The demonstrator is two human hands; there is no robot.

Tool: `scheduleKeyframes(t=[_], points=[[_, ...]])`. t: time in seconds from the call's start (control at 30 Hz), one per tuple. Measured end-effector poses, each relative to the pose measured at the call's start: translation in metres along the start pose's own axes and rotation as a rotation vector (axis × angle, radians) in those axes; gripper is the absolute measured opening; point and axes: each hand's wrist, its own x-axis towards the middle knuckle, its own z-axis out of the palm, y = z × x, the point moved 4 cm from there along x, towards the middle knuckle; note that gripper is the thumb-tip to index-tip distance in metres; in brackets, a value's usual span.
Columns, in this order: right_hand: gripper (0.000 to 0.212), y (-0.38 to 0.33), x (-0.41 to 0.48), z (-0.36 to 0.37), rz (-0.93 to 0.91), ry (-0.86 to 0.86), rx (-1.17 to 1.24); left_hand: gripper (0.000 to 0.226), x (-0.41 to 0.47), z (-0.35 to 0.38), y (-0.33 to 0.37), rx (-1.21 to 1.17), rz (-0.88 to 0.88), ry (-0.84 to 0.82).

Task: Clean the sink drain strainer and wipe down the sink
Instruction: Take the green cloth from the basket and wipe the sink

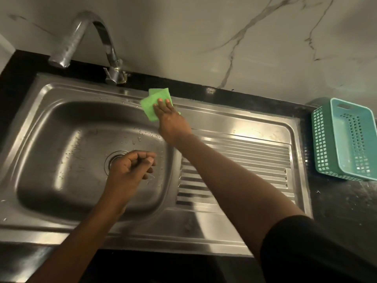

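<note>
A stainless steel sink with a ribbed draining board fills the view. My right hand presses a folded green cloth flat against the sink's back rim, fingers straight. My left hand hovers over the basin with its fingers loosely curled, holding nothing that I can see. It covers part of the drain strainer, whose metal ring shows at the hand's left. Water drops dot the basin floor.
A curved chrome tap rises from the back rim at the left. A teal plastic basket stands on the black counter to the right. A marbled white wall runs behind.
</note>
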Motion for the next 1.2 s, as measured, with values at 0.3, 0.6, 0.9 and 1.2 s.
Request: scheduleKeyframes(t=[0.3, 0.6, 0.9, 1.2], points=[[0.058, 0.209, -0.171, -0.051, 0.427, 0.154, -0.005, 0.017, -0.003, -0.001, -0.010, -0.050, -0.003, -0.028], [0.058, 0.187, -0.192, -0.037, 0.805, 0.264, 0.030, 0.016, -0.011, -0.006, -0.003, -0.026, 0.021, -0.068], [0.070, 0.022, -0.118, 0.016, 0.338, 0.123, 0.118, 0.019, -0.022, 0.004, 0.010, 0.018, 0.067, -0.130], [0.057, 0.174, -0.285, -0.024, 0.623, 0.176, 0.055, 0.017, -0.031, -0.006, -0.005, -0.001, 0.078, -0.167]])
